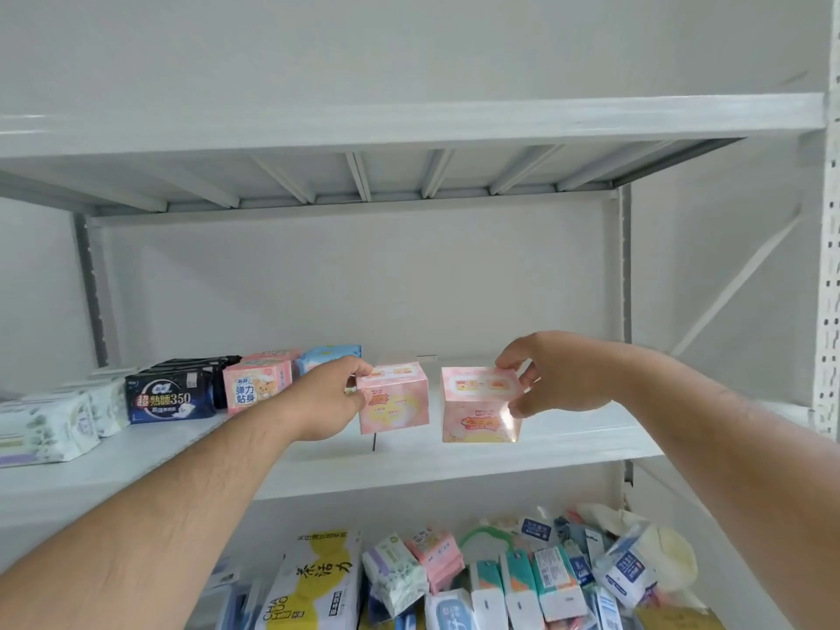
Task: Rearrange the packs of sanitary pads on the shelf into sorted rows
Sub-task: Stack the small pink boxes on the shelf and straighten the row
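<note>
Two pink packs of pads stand side by side on the white shelf [454, 466]. My left hand [332, 402] grips the left pink pack [394, 404] by its left side. My right hand [554, 379] pinches the top right corner of the right pink pack [477, 406]. Further left on the same shelf sit a pink pack with a bear picture [257, 387], a light blue pack [325, 359] behind it, dark navy packs [170, 397], and white floral packs [45, 427] at the far left.
The shelf's right half beyond my right hand holds nothing visible. The lower shelf holds a jumble of packs [522, 579], including a yellow and white bag [313, 584]. An upper shelf board [409, 125] hangs overhead, and a perforated upright [829, 266] stands at the right.
</note>
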Motion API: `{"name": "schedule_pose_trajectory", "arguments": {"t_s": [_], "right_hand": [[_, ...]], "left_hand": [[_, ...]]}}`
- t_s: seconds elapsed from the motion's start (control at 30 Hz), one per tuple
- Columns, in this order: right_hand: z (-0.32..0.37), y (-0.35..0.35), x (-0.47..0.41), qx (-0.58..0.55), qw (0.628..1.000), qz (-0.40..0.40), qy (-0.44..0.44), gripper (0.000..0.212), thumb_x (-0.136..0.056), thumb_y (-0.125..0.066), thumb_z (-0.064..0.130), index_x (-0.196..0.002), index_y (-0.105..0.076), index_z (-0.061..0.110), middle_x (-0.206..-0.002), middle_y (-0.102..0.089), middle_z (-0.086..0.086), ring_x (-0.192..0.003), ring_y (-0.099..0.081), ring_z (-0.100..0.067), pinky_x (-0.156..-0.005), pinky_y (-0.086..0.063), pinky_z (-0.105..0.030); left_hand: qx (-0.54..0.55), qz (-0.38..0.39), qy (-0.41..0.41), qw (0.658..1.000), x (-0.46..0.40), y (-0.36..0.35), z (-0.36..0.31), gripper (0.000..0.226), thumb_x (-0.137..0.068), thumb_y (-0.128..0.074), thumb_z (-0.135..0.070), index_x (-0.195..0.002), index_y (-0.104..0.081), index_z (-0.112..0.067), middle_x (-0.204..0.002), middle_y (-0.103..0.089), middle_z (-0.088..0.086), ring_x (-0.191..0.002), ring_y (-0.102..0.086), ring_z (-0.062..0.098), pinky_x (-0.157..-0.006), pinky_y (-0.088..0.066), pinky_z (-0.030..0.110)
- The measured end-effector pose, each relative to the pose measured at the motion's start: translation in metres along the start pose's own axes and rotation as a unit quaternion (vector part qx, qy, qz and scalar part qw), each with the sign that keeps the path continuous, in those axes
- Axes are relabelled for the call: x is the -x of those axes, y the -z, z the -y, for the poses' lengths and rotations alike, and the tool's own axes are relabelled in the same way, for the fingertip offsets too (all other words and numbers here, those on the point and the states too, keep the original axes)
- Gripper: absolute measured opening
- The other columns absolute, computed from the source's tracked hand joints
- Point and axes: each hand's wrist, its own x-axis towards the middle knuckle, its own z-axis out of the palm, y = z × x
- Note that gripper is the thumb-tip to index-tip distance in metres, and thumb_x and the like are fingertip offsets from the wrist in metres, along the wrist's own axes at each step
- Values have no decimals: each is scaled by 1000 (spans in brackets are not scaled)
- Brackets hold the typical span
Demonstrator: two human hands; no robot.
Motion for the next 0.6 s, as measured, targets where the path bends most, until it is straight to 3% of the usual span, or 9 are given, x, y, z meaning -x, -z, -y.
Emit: {"name": "schedule_pose_trajectory", "arguments": {"t_s": [0.1, 0.37, 0.6], "right_hand": [[-16, 0, -23, -6, 1000, 5, 5, 57, -80, -79, 34, -132, -55, 30, -98, -56, 29, -105, -62, -9, -90, -54, -34], [-38, -10, -72, -1, 1000, 18, -6, 51, -77, -78, 40, -124, -58, 39, -95, -60, 28, -100, -63, -8, -88, -55, -37], [-48, -16, -102, -9, 1000, 13, -16, 50, -75, -78, 39, -122, -58, 38, -103, -62, 28, -101, -63, -2, -89, -55, -35]], "left_hand": [[1, -5, 6, 1000, -24, -11, 2, 32, -100, -50, -25, -131, -49, -29, -126, -55, -12, -114, -53, 10, -92, -35, 23], [9, 6, 10, 1000, -77, -32, 16, 34, -99, -50, -21, -132, -49, -25, -128, -56, -9, -114, -55, 12, -94, -41, 25], [6, 24, 1, 1000, -115, -48, 33, 41, -98, -53, -23, -138, -46, -24, -135, -52, -6, -118, -54, 14, -106, -40, 30]]}}
